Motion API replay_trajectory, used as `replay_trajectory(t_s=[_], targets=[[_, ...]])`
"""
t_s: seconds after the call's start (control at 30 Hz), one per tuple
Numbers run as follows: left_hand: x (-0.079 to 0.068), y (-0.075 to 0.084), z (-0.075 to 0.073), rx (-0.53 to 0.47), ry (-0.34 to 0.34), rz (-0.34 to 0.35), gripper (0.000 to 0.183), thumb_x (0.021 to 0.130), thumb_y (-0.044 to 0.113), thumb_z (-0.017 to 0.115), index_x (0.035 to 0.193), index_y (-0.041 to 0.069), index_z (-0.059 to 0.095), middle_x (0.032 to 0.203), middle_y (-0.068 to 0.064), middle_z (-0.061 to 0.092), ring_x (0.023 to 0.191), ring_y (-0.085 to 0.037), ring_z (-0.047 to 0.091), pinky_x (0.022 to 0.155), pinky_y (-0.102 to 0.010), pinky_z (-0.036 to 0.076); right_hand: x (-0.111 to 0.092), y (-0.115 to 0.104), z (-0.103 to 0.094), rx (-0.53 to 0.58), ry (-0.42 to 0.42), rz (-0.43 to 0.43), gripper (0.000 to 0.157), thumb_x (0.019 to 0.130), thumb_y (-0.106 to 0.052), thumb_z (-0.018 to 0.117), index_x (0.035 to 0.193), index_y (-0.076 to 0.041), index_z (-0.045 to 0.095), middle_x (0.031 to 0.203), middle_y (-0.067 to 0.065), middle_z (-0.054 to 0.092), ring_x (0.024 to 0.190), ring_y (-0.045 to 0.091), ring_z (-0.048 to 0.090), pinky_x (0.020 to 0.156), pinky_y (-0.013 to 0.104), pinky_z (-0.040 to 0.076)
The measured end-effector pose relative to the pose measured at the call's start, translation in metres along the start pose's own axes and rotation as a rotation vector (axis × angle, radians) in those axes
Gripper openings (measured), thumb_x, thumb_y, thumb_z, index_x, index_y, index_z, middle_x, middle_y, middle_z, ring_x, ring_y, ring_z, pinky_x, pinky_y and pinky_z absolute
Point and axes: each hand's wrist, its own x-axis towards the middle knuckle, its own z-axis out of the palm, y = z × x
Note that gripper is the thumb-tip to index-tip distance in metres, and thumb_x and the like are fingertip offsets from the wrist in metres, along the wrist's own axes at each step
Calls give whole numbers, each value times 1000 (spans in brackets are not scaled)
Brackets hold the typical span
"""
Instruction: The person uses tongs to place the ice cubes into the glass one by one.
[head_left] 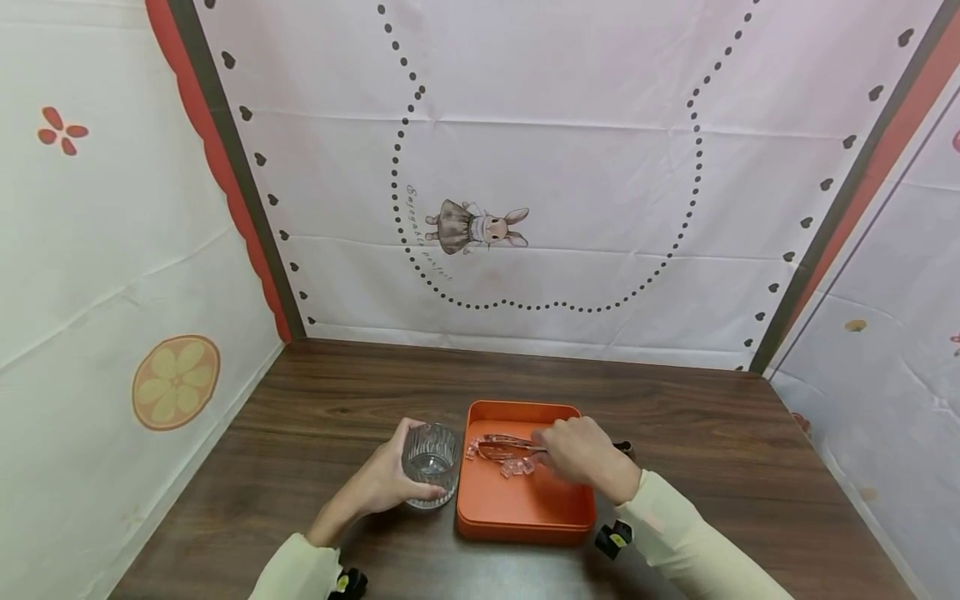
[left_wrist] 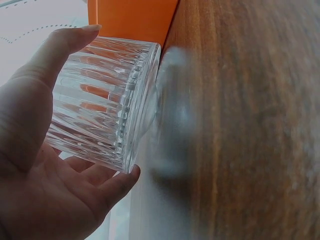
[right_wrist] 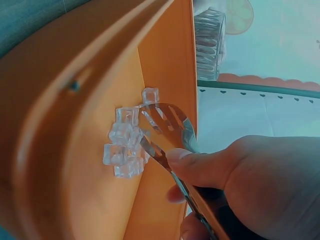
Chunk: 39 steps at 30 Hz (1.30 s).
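My left hand [head_left: 395, 475] grips a ribbed clear glass [head_left: 432, 463], thumb on one side and fingers round the other. In the left wrist view the glass [left_wrist: 102, 102] is close to the wooden table, its base near the surface. My right hand [head_left: 581, 450] holds metal tongs [head_left: 510, 443] over an orange box [head_left: 525, 508]. Seen from the right wrist, the slotted tong heads [right_wrist: 167, 122] are apart, close to several clear ice-like cubes [right_wrist: 125, 142] lying in the box. Whether a cube sits between the tong heads is hard to tell.
The orange box stands directly right of the glass on the dark wooden table [head_left: 360, 379]. Printed white cloth [head_left: 555, 167] hangs behind the table and at both sides. A dark tong end [head_left: 624, 448] sticks out beyond the right hand.
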Motion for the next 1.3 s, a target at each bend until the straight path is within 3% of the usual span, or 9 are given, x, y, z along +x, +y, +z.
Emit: replay_trajectory(t_s=[0.33, 0.6, 0.97, 1.3], targets=[[0, -1, 0, -2, 5, 17, 97, 59, 38, 96, 132, 12, 38, 104, -6, 65, 95, -18, 62, 86, -39, 49, -5, 4, -3, -19, 47, -34, 22, 91, -38, 70, 81, -19, 63, 51, -7, 39, 43, 10, 36, 43, 25, 30], [1, -1, 0, 2, 5, 18, 98, 59, 38, 96, 133, 11, 38, 105, -8, 65, 95, -18, 61, 85, -39, 49, -7, 9, -7, -13, 78, -23, 18, 92, -36, 70, 91, -18, 69, 52, -8, 42, 42, 10, 37, 43, 25, 34], [0, -1, 1, -8, 2, -11, 97, 60, 36, 96, 134, 13, 37, 106, -7, 64, 97, -19, 61, 87, -42, 48, -10, 13, -11, 3, 137, -48, 21, 92, -32, 70, 82, -16, 61, 52, -6, 38, 42, 10, 34, 42, 27, 30], [-1, -1, 1, -24, -2, 6, 96, 60, 35, 96, 133, 13, 38, 107, -7, 64, 98, -19, 61, 87, -41, 48, -13, 17, -15, -38, 198, -67, 22, 94, -32, 67, 81, -17, 59, 52, -6, 42, 42, 11, 39, 41, 31, 35]])
